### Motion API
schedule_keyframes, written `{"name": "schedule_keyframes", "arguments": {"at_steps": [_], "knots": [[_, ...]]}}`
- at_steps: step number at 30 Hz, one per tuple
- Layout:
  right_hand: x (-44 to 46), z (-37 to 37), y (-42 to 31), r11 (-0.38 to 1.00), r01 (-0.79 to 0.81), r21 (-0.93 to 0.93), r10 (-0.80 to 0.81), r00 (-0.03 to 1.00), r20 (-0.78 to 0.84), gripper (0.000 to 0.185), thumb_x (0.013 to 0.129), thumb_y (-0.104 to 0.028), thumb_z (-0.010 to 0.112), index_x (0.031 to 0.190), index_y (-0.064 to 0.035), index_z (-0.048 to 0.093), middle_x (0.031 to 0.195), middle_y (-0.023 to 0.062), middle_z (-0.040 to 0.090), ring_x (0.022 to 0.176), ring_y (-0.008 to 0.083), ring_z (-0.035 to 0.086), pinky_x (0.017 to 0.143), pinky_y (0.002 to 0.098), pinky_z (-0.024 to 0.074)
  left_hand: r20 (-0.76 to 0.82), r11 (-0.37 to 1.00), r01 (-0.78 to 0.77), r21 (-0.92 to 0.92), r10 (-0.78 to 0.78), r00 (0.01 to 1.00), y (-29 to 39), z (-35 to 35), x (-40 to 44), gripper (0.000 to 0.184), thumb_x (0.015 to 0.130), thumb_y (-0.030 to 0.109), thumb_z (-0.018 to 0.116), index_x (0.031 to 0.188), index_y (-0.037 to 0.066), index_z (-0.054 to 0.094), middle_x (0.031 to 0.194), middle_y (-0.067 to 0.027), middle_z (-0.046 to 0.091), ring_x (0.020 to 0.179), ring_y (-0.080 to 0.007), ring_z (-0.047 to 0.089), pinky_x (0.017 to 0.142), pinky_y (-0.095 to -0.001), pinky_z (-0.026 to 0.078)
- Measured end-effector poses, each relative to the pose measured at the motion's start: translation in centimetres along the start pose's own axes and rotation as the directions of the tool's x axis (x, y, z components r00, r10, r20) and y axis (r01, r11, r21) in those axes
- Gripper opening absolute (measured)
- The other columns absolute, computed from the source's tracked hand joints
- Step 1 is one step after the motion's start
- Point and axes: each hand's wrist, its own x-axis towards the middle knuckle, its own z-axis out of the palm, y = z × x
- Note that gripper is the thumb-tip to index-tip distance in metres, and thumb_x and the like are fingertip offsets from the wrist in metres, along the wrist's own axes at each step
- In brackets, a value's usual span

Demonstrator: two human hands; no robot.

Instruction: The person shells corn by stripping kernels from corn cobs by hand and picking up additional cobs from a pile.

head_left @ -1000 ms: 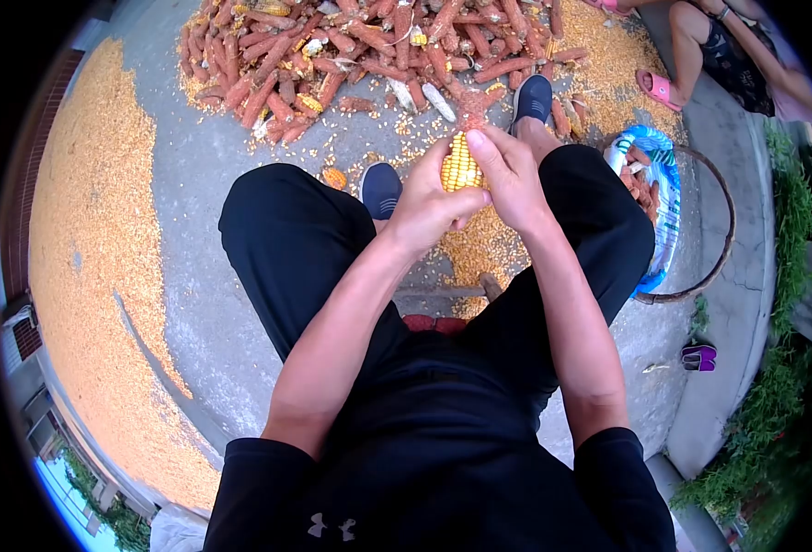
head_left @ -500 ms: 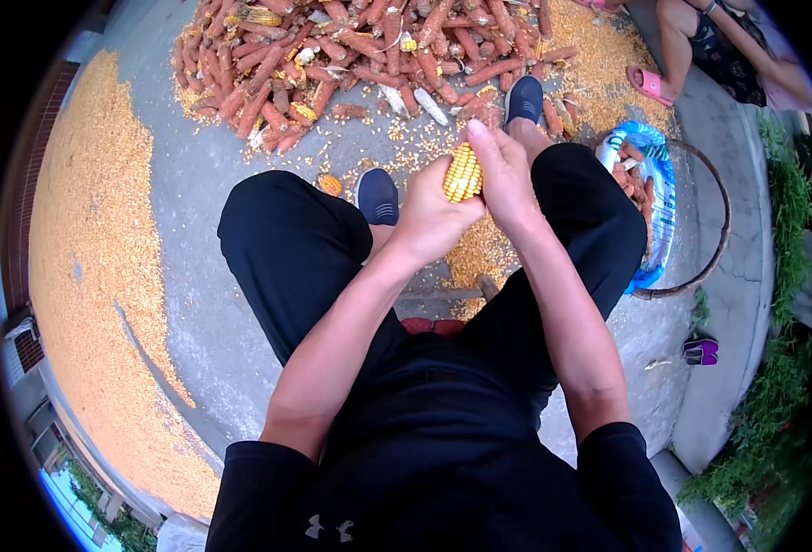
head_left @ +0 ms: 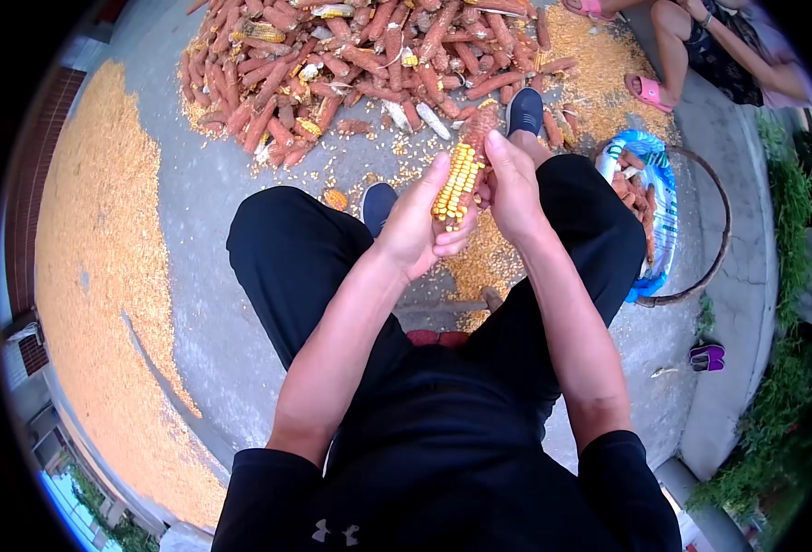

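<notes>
Head view. The basket (head_left: 650, 300), right of the seated wearer's legs, has a blue-and-white plastic lining (head_left: 668, 212) and holds reddish bare cobs (head_left: 636, 195); its curved handle (head_left: 729, 225) arcs outward. The ear of corn (head_left: 458, 184), partly stripped, is held between the hands above the gap between the knees, tilted, with its bare reddish end pointing toward the pile of cobs (head_left: 360, 60). The left hand (head_left: 411, 223) grips its near part, thumb along one side; the right hand (head_left: 516, 189) grips the opposite side, fingers partly hidden. A broad layer of kernels (head_left: 102, 230) covers the ground (head_left: 213, 276) at left. Another person (head_left: 682, 46) sits at upper right in pink sandals (head_left: 650, 92). Compared with the frame half a second earlier, a longer kernel-covered stretch of the ear and its bare end are exposed, and the thumbs stand farther apart.
</notes>
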Motion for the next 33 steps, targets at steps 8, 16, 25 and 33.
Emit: {"name": "schedule_keyframes", "arguments": {"at_steps": [8,16,25,33], "knots": [[-0.1,2.3,0.9,0.977,-0.058,-0.205,-0.025,0.926,-0.377,0.059,0.103,-0.048,0.048,0.074,0.0013,0.062,0.070,0.0052,0.057,0.071,0.0122,0.049,0.064,0.0352,0.0416,0.030,0.243,-0.284,0.927,0.709,0.705,-5.8,-0.4,2.0,0.033,0.106,0.029,0.045,0.094,-0.002,0.047,0.072,-0.0226,0.053,0.062,-0.0342,0.054,0.061,-0.0449,0.042],[0.5,0.6,2.4,0.949,0.110,-0.296,-0.204,0.929,-0.308,0.058,0.105,-0.042,0.046,0.072,0.0018,0.061,0.063,0.0017,0.056,0.061,0.0092,0.045,0.054,0.0332,0.0377,-0.087,1.000,0.020,-0.002,-0.020,0.996,-3.2,-0.1,0.9,0.046,0.107,0.046,0.036,0.090,0.007,0.053,0.062,-0.0042,0.049,0.038,-0.0084,0.036,0.034,-0.0239,0.025],[0.8,1.1,3.3,0.917,0.097,-0.388,-0.211,0.942,-0.263,0.054,0.101,-0.046,0.052,0.084,0.0040,0.063,0.066,0.0106,0.057,0.064,0.0164,0.051,0.061,0.0366,0.0434,-0.261,0.798,-0.223,0.559,0.425,0.867,-5.7,-1.9,3.3,0.048,0.108,0.047,0.032,0.096,0.006,0.054,0.064,-0.0028,0.049,0.040,-0.0089,0.039,0.035,-0.0239,0.026],[0.2,1.3,2.1,0.896,0.240,-0.374,-0.341,0.912,-0.230,0.046,0.104,-0.036,0.049,0.081,0.0026,0.059,0.064,0.0132,0.056,0.061,0.0151,0.051,0.058,0.0359,0.0427,-0.178,0.999,0.030,-0.021,-0.034,0.983,-2.2,0.3,0.9,0.050,0.107,0.050,0.031,0.097,0.007,0.053,0.060,-0.0042,0.047,0.038,-0.0090,0.032,0.035,-0.0239,0.026]]}}
